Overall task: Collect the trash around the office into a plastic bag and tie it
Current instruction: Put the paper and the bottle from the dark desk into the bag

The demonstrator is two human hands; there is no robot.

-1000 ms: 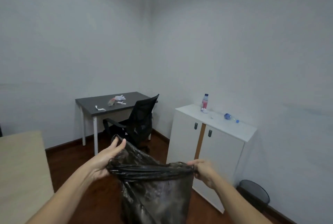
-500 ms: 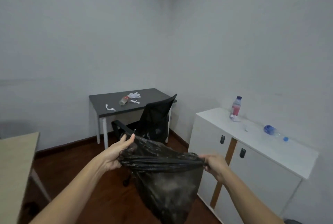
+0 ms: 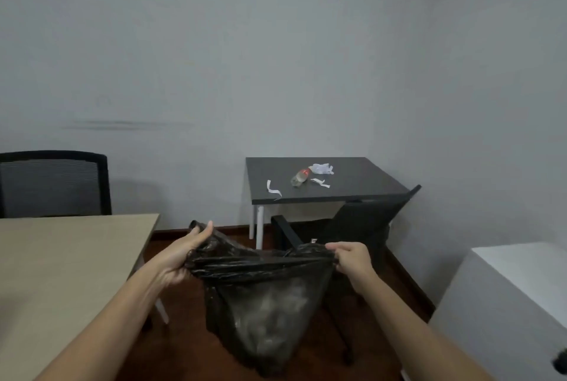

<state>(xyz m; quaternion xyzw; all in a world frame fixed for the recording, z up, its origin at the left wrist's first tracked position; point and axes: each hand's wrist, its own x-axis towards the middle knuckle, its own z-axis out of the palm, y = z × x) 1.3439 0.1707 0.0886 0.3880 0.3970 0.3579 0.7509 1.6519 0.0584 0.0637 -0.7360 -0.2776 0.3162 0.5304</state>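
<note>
As your head turns left from where it faced a second ago, the white cabinet (image 3: 503, 298) slides to the right edge of the view, its two bottles go out of frame, and a beige table (image 3: 61, 264) with a black chair (image 3: 55, 184) behind it comes in on the left. The dark desk (image 3: 325, 178) now sits near centre, well apart from you across the floor, with a second black chair (image 3: 362, 227) pushed against its front.

The black plastic bag (image 3: 264, 304) hangs in front of you as before, its mouth stretched flat between your hands. Your left hand (image 3: 181, 255) is closed on the left rim, fingers extended along the film; your right hand (image 3: 352, 261) pinches the right rim in a curled grip. Nothing else is in either hand.

On the desk lie a crushed bottle (image 3: 300, 177), a crumpled white wad (image 3: 322, 168) and two paper strips (image 3: 273, 189). Judgement: the desk litter is your next target; the bag mouth needs opening before you drop anything in.
</note>
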